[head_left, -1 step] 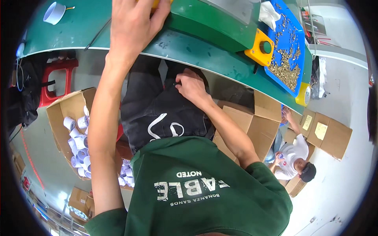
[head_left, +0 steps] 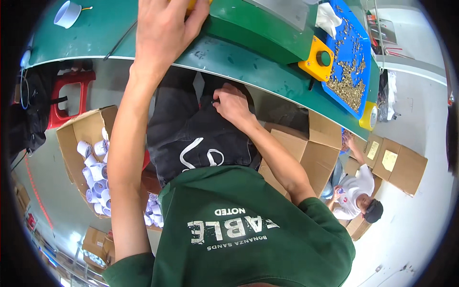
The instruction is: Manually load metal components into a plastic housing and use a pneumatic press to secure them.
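My left hand (head_left: 162,28) reaches up over the table to a yellow part (head_left: 192,6) at the left end of a green machine (head_left: 258,31). Its thumb lies against that part; the fingertips run past the upper edge of the picture. My right hand (head_left: 233,103) rests on the dark trousers (head_left: 191,122) in my lap with its fingers curled in. Whether anything small is inside it is hidden. On the machine's right end sits a yellow box with a green button (head_left: 323,58), and neither hand is on it.
A blue tray (head_left: 366,52) of small brass-coloured pieces and a tape roll (head_left: 368,115) lie at right. A white cup (head_left: 68,14) stands far left. Below the table are a carton (head_left: 71,143) of white cups, a red stool (head_left: 55,105), and more cartons (head_left: 322,158). Another person (head_left: 356,191) sits right.
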Tool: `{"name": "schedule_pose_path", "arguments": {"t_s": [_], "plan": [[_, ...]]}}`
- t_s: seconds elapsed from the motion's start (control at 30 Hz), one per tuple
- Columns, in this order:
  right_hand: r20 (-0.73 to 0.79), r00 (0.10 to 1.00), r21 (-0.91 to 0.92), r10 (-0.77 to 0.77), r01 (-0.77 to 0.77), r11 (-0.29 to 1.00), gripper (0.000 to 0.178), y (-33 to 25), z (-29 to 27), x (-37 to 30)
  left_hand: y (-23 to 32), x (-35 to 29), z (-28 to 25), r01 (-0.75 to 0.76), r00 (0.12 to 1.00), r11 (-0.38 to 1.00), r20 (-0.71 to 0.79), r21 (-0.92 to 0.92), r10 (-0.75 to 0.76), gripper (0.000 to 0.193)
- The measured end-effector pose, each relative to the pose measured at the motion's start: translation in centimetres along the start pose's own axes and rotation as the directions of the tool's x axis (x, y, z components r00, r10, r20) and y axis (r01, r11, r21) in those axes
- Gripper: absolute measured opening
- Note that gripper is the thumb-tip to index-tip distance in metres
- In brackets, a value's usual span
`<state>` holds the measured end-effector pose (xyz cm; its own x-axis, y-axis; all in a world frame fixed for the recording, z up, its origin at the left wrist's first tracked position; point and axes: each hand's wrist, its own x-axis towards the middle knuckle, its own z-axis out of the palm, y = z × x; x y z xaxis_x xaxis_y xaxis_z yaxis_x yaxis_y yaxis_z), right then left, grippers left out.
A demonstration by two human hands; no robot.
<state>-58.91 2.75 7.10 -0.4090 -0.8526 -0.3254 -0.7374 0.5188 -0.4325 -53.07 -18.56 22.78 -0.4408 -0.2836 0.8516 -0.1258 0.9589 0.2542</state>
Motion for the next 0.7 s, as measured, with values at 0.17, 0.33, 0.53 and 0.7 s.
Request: {"name": "schedule_pose_path", "arguments": {"t_s": [0.17, 0.33, 0.53, 0.7], "plan": [[0.011, 0.998, -0.115, -0.057, 0.058, 0.992, 0.017, -0.6, 1.6, 1.4, 0.1, 0.0, -0.1, 0.012, 1.0, 1.0, 0.001, -0.007, -0.012, 0.022], [-0.003, 0.993, -0.226, -0.115, 0.111, 0.968, 0.011, -1.0, 3.2, 2.1, -1.4, -0.6, 5.7, -0.273, 0.805, 0.634, -0.532, -0.724, -0.261, 0.022], [0.121, 0.986, -0.306, -0.117, 0.149, 0.94, 0.015, -0.9, 3.0, 2.8, 0.1, 0.2, -0.1, 0.007, 1.0, 1.0, 0.014, -0.019, -0.007, 0.022], [0.204, 0.973, -0.283, -0.105, 0.161, 0.945, 0.016, -1.8, 3.5, 3.6, -1.1, -1.0, 0.6, -0.005, 1.0, 0.999, 0.009, 0.036, 0.004, 0.018]]}}
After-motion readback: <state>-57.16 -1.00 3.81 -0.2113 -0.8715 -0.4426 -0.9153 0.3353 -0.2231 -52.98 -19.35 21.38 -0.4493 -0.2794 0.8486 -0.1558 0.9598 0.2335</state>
